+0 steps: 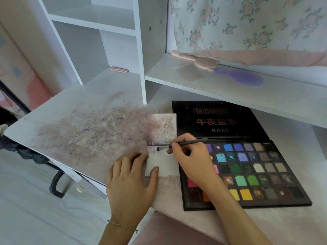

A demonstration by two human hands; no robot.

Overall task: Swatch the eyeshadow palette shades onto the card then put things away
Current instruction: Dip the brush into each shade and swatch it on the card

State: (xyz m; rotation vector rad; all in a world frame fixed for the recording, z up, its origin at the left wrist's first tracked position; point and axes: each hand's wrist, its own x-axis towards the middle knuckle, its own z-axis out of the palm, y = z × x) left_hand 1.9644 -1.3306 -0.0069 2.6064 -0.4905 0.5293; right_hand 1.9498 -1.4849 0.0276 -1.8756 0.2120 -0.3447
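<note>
Right hand [190,156] of mine pinches the brush [178,145], tip on the card [166,165] at frame centre; my left hand [131,175] lies flat, thumb pressing the card, palette [247,170] lower right.

Low shelf [230,89] over open palette [247,174]

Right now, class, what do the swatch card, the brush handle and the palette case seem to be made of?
Swatch card: likely stiff matte paper or card, flat, powder marks clinging along its top edge.
Brush handle: smooth dark rod with a faint sheen, plastic or lacquered wood; unclear which.
Palette case: probably matte black cardboard, thin flat lid with printed lettering.
</note>
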